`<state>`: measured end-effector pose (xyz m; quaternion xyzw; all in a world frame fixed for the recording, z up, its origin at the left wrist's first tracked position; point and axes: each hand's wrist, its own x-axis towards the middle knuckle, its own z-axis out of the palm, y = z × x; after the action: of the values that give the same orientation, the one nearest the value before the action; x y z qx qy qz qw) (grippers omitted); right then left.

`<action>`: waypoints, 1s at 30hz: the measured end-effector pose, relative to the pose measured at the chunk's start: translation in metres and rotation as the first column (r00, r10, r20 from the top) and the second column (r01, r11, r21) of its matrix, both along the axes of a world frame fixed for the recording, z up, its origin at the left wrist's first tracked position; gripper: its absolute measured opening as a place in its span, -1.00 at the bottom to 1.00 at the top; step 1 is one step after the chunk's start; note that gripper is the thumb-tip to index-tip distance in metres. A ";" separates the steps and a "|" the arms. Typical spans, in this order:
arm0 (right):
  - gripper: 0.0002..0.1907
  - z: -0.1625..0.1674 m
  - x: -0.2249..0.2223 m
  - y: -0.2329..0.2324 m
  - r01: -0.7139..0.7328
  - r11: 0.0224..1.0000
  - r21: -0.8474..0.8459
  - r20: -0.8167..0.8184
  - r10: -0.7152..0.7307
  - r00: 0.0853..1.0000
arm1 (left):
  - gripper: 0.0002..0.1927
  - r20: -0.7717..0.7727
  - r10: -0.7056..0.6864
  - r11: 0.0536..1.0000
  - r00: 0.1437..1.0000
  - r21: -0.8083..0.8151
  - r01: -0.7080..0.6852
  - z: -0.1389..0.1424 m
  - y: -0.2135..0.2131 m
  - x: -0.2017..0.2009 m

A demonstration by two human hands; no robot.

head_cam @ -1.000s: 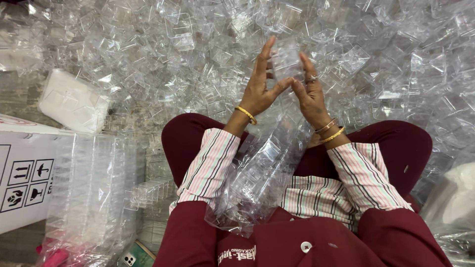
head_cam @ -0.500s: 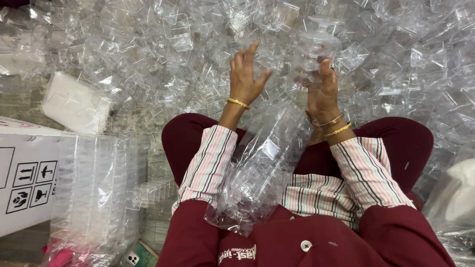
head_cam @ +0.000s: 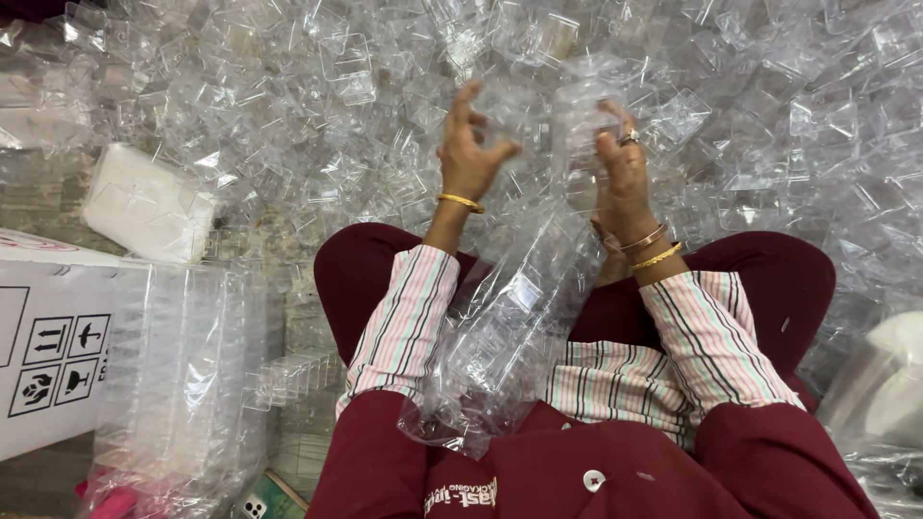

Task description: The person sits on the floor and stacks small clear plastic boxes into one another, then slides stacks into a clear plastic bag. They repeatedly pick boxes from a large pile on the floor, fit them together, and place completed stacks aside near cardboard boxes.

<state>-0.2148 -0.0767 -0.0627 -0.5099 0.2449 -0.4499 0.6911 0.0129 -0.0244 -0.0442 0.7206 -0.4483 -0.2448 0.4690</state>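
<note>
My left hand (head_cam: 468, 154) is raised above my lap with its fingers spread and curled, empty. My right hand (head_cam: 620, 168), wearing a ring and bangles, grips a clear plastic container (head_cam: 582, 120) held upright in front of me. Between my arms a long clear plastic bag (head_cam: 510, 327) stuffed with stacked clear containers leans from my lap up toward my hands. A wide heap of loose clear plastic containers (head_cam: 288, 86) covers the floor ahead of me. My legs in maroon cloth are folded beneath.
A white cardboard box (head_cam: 48, 336) with handling symbols stands at the left. Beside it is a bagged stack of clear containers (head_cam: 183, 375). A white foam-like block (head_cam: 144, 202) lies on the heap's left edge. A white bag (head_cam: 885, 384) sits at right.
My hands were close together around a clear container; they have moved apart. The left hand let go and opened, while the right hand keeps the container.
</note>
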 end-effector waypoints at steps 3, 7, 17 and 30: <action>-0.30 -0.005 0.005 0.000 -0.005 0.993 -0.115 -0.141 -0.011 0.990 | 0.00 -0.500 -0.133 0.885 0.856 -0.449 -0.125 0.015 0.006 0.010; -0.27 -0.008 0.012 0.007 -0.169 0.906 -0.388 -0.306 0.046 0.951 | -0.01 -0.554 -0.396 0.777 0.732 -0.627 -0.054 0.021 0.011 0.008; -0.25 0.004 0.010 0.017 -0.254 0.886 -0.387 -0.391 0.091 0.916 | -0.16 -0.442 -0.487 0.830 0.753 -0.502 0.243 -0.002 0.013 -0.016; -0.39 -0.010 0.009 0.015 -0.149 0.921 -0.360 -0.197 0.081 0.977 | 0.18 -0.251 -0.431 0.818 0.867 -0.515 0.257 0.013 0.014 -0.044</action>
<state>-0.2061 -0.0619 -0.0729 -0.6836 0.1852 -0.3992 0.5822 -0.0309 -0.0101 -0.0309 0.4356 -0.5257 -0.3383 0.6477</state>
